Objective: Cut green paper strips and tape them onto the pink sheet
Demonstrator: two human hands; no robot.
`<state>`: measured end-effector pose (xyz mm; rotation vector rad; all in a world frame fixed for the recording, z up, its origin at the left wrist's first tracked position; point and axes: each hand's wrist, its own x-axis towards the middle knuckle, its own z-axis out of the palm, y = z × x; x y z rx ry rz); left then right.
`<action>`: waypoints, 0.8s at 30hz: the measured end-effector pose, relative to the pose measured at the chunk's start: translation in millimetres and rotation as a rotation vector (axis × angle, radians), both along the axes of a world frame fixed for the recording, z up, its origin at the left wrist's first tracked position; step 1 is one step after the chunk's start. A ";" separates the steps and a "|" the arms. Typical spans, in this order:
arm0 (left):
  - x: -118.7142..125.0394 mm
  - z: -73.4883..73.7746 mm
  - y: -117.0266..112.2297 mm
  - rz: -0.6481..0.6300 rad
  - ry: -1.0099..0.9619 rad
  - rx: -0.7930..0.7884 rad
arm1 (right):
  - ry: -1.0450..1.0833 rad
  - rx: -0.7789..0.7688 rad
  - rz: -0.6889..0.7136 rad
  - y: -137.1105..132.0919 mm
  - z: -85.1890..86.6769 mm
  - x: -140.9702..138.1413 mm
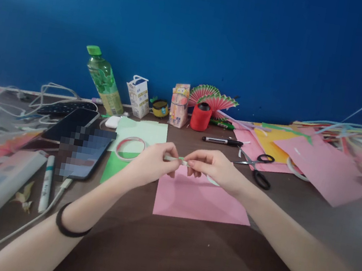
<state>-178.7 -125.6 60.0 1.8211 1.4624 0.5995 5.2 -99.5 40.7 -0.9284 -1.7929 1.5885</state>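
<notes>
My left hand (153, 161) and my right hand (212, 166) meet above a pink sheet of paper (197, 203). Both pinch a narrow white strip (170, 158) between thumb and fingers, with a bit of green showing near the fingertips. Whether the strip is paper or tape cannot be made out. A pale rounded piece (212, 180) shows beneath my right hand, partly hidden. Close to my left hand, a roll of tape (129, 148) lies over a light green sheet (143, 130) and a brighter green sheet (114, 168).
Scissors (258, 164), a black marker (222, 141) and pink paper (329, 171) are at right. A red thread spool (200, 118), a carton (139, 96) and a green bottle (105, 80) stand along the blue wall. Phones (88, 156), cables and a white marker (47, 184) lie left.
</notes>
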 end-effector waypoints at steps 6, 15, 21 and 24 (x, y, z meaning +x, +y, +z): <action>0.0 0.0 -0.7 0.001 -0.006 0.003 | -0.005 0.011 0.003 -1.9 4.3 0.5; 1.1 -1.9 -1.3 -0.030 -0.003 0.020 | -0.116 0.130 -0.055 -5.8 3.0 -1.5; -2.5 -4.6 1.9 -0.065 -0.099 -0.023 | -0.121 0.168 -0.066 -5.7 3.8 -1.5; -0.2 -1.7 -0.8 -0.059 -0.025 0.021 | -0.143 0.184 -0.071 -6.5 4.1 -1.7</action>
